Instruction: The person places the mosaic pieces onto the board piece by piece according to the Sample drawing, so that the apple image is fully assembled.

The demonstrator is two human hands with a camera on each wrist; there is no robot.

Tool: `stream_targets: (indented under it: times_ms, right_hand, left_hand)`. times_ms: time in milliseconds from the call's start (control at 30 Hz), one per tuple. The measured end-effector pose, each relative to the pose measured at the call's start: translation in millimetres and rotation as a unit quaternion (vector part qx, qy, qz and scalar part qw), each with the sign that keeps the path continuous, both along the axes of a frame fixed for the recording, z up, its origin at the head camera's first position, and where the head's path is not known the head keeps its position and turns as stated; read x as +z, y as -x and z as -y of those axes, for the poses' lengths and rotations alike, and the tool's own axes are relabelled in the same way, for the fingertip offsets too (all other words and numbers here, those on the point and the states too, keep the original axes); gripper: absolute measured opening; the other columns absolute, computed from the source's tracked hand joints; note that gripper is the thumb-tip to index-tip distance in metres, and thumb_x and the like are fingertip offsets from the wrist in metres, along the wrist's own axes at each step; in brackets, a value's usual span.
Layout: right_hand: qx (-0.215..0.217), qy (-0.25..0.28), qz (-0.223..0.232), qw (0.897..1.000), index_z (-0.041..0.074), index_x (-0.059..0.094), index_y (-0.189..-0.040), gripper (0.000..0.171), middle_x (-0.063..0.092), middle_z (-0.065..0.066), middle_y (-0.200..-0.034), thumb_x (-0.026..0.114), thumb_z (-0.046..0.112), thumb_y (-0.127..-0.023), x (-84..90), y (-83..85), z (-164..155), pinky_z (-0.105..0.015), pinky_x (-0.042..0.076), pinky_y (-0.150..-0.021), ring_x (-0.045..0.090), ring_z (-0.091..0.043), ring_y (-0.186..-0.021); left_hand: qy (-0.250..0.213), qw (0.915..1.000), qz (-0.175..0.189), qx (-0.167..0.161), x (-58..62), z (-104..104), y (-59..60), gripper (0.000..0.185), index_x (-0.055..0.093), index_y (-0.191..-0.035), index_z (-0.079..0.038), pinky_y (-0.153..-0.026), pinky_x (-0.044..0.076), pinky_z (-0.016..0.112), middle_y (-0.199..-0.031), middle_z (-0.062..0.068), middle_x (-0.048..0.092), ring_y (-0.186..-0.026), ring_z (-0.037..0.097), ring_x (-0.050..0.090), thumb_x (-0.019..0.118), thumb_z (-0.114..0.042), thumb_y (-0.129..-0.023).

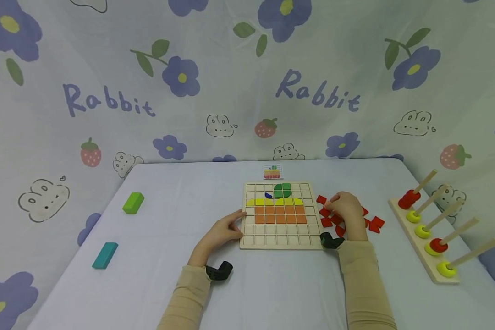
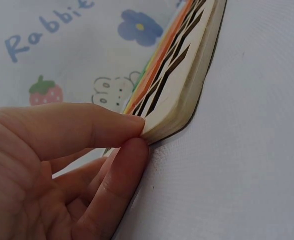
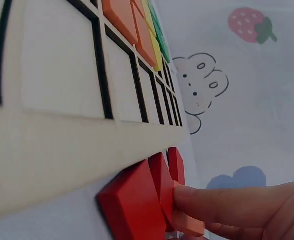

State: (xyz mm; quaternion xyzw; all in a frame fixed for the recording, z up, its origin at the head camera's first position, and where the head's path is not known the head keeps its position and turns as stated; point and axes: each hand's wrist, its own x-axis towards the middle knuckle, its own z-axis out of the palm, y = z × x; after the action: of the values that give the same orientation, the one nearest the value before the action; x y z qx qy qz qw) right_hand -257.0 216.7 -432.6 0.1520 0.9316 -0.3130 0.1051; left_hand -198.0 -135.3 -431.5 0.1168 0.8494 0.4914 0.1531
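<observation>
A wooden grid board (image 1: 251,243) lies on the table with rows of orange tiles (image 1: 280,214) and yellow tiles (image 1: 275,202), green pieces (image 1: 282,190) and a small blue piece (image 1: 268,195). Against the board's left edge, near its lower corner, rest the thumb and a finger of my left hand (image 1: 222,233). My right hand (image 1: 346,208) is right of the board, over a scatter of red tiles (image 1: 375,223). In the right wrist view its fingers pinch an orange tile (image 3: 186,222) beside several red tiles (image 3: 137,200); part of that tile is hidden by the fingers.
A small picture card (image 1: 273,172) lies behind the board. On the right stands a peg rack (image 1: 431,256) with red and yellow beads. A green block (image 1: 133,203) and a teal block (image 1: 105,255) lie on the left.
</observation>
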Motion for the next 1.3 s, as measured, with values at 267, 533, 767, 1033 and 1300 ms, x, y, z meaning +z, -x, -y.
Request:
stream_targets:
  times_ms: [267, 533, 767, 1033, 1300]
  right_hand:
    - [-0.022, 0.069, -0.055, 0.996, 0.001, 0.06, -0.109, 0.03, 0.059, -0.019, -0.103, 0.061, 0.016, -0.083, 8.4, 0.3, 7.2, -0.039, 0.042, -0.071, 0.052, -0.03, -0.087]
    - [-0.02, 0.375, -0.078, 0.924, 0.001, 0.05, -0.129, 0.044, 0.056, -0.009, -0.116, 0.06, 0.019, -0.09, 25.3, 5.3, 39.9, -0.035, 0.043, -0.09, 0.056, -0.015, -0.095]
    - [0.035, 0.477, -0.053, 0.877, -0.007, 0.052, -0.122, 0.037, 0.063, 0.005, -0.085, 0.06, 0.008, -0.089, 25.6, 6.9, 80.4, -0.021, 0.048, -0.07, 0.06, -0.009, -0.076]
    - [0.034, 0.46, -0.035, 0.886, -0.004, 0.062, -0.112, 0.028, 0.065, -0.006, -0.096, 0.063, 0.007, -0.086, 13.4, 7.8, 123.8, -0.026, 0.05, -0.077, 0.063, -0.013, -0.08]
    - [0.088, 0.264, -0.082, 0.957, 0.007, 0.073, -0.093, 0.014, 0.067, -0.007, -0.103, 0.07, 0.01, -0.08, -1.1, 9.0, 164.0, -0.032, 0.047, -0.08, 0.058, -0.021, -0.095]
  left_hand:
    - [0.003, 0.9999, -0.001, 0.011, -32.8, 6.9, 14.7, 0.065, 0.047, -0.136, -0.008, -0.06, 0.038, 0.023, -0.148, 0.01, 0.033, -0.072, 0.013, 0.046, 0.069, -0.001, -0.075]
    - [0.006, 0.9998, 0.007, 0.017, -35.8, 9.1, 19.9, 0.066, 0.048, -0.136, -0.012, -0.062, 0.041, 0.025, -0.148, 0.006, 0.033, -0.072, 0.014, 0.049, 0.07, -0.002, -0.074]
    - [0.01, 0.9998, 0.004, 0.014, -29.2, 6.8, 17.0, 0.066, 0.048, -0.136, -0.012, -0.063, 0.041, 0.026, -0.148, 0.006, 0.034, -0.072, 0.014, 0.049, 0.069, -0.002, -0.075]
    - [0.001, 1.0, 0.005, -0.002, 4.0, -0.2, 1.7, 0.062, 0.044, -0.135, 0.002, -0.062, 0.039, 0.024, -0.147, 0.017, 0.031, -0.072, 0.016, 0.047, 0.065, 0.004, -0.077]
    - [0.009, 0.9999, 0.006, -0.006, 4.5, 0.5, 2.2, 0.062, 0.043, -0.136, 0.001, -0.062, 0.039, 0.025, -0.139, 0.02, 0.042, -0.07, 0.014, 0.047, 0.065, 0.002, -0.078]
